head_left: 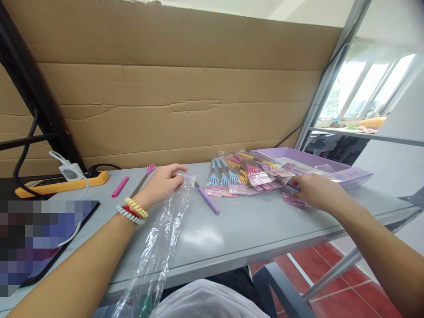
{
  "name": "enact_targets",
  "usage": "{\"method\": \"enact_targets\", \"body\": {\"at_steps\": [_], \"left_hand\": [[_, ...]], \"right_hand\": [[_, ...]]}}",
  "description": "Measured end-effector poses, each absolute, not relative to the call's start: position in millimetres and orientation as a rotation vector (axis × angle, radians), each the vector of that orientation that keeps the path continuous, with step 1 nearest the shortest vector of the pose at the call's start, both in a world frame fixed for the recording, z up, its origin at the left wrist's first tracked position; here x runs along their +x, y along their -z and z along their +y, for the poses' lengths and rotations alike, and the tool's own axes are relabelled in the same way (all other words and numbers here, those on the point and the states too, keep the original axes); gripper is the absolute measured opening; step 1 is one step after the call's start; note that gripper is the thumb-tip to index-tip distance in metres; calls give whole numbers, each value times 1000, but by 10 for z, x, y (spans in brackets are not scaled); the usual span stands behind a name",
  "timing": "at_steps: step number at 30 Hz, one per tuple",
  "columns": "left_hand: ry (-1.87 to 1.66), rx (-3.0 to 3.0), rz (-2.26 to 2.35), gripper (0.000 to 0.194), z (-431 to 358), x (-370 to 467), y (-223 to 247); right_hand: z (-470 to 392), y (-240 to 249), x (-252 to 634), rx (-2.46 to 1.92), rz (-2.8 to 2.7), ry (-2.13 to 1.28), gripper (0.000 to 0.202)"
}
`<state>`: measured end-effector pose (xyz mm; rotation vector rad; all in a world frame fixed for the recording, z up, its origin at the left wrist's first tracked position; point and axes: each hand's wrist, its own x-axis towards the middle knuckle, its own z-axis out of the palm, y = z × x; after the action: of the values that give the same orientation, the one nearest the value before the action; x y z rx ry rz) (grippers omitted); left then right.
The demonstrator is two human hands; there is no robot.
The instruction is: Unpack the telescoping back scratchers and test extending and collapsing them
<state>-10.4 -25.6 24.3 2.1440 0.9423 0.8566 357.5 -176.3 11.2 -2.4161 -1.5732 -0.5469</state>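
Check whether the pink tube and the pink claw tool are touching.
Apart. The head view shows a strip of bare table between the pink tube and the pink claw tool's shaft.

Losing the clear bag (167,225) off the near edge; cutting off and blurring the tablet (49,245) at left.

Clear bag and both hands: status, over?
Left hand pinching clear bag near its top. Right hand beside packaged pile, grip unclear. Purple handle close right of bag.
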Motion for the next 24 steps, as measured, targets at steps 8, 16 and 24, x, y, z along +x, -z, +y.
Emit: {"method": "enact_targets", "body": {"at_steps": [8,16,24], "left_hand": [[-643,2135,617,29,-514,15,-262],[-571,2137,436,24,-614,60,-249],[-772,2089,592,28,-601,125,-238]], "right_hand": [[-1629,-336,2339,-1739,-1889,-123,39],[-1277,-165,1984,-1290,-1706,-1170,30],[-1269,-168,1958,-1286,-1624,-805,38]]}}
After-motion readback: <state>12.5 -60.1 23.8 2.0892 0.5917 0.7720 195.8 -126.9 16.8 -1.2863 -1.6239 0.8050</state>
